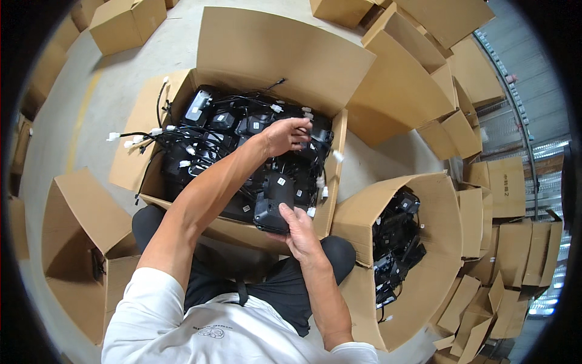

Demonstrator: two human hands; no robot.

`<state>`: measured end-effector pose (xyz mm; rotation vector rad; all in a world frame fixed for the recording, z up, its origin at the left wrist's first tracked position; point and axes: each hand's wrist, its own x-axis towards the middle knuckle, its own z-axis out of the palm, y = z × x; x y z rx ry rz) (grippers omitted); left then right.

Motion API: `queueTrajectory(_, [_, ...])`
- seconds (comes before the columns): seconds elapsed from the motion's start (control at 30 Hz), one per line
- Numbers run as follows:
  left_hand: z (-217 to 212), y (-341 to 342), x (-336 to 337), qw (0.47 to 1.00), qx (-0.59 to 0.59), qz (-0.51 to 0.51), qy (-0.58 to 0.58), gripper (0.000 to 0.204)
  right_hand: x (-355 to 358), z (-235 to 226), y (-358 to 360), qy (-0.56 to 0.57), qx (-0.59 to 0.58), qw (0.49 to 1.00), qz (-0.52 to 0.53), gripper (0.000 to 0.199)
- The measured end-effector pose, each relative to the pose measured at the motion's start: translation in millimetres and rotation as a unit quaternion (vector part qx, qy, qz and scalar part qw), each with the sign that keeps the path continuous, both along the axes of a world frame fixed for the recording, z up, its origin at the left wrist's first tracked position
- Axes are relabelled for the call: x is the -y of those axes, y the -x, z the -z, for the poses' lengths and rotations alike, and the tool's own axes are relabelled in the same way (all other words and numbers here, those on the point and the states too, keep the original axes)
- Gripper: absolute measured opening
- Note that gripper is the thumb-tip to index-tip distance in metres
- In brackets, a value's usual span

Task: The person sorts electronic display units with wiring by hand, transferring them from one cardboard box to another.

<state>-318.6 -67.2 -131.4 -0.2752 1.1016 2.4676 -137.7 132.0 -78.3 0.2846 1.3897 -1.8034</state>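
Note:
My right hand [297, 232] grips the near end of a black plastic unit [276, 193], thumb on top, over the near right part of an open cardboard box [242, 235]. That unit has rounded edges and a small white label. My left hand [286, 136] is stretched over the right middle of the same box, fingers extended and apart, with no object visible in it. Below it lie more black units [223, 120] with black cables [206, 159] and white connectors [190, 150]. The left forearm covers part of the contents.
To my right, a tilted cardboard box [424, 291] holds more black units [397, 249]. An open box [76, 242] stands at my left. Stacked cartons [509, 255] line the right side, and another carton [128, 27] sits far left. Several cables hang over the middle box's left flap [130, 164].

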Motion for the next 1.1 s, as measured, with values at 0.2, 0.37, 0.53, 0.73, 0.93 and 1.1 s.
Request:
queueTrajectory(0.2, [-52.0, -9.7, 18.0, 0.995, -0.069, -0.064, -0.038, 0.045, 28.5, 8.2, 44.0, -0.084, -0.117, 0.984, 0.101, 0.039])
queueTrajectory(0.37, [-56.2, -51.2, 44.5, 0.969, -0.14, -0.076, 0.187, 0.051, 38.5, 88.0, 85.5, -0.105, 0.018, 0.984, 0.145, 0.031])
queueTrajectory(0.53, [-38.5, -150.4, 65.0, 0.641, -0.365, 0.0, 0.675, 0.042, 42.1, 118.5, 90.3, -0.003, -0.088, 0.977, 0.194, 0.03])
queueTrajectory(0.73, [17.1, -194.8, 57.6, 0.378, -0.414, -0.006, 0.828, 0.039, 28.7, 110.6, 86.9, -0.307, -0.187, 0.933, -0.016, 0.052])
queueTrajectory(0.93, [27.4, -187.7, 57.6, 0.337, -0.408, -0.032, 0.848, 0.035, 23.5, 160.1, 111.5, -0.331, -0.256, 0.908, -0.007, 0.054])
queueTrajectory(1.1, [-5.3, -171.1, 44.4, 0.369, -0.412, 0.048, 0.832, 0.046, -5.5, 151.8, 156.8, -0.485, -0.314, 0.811, -0.088, 0.059])
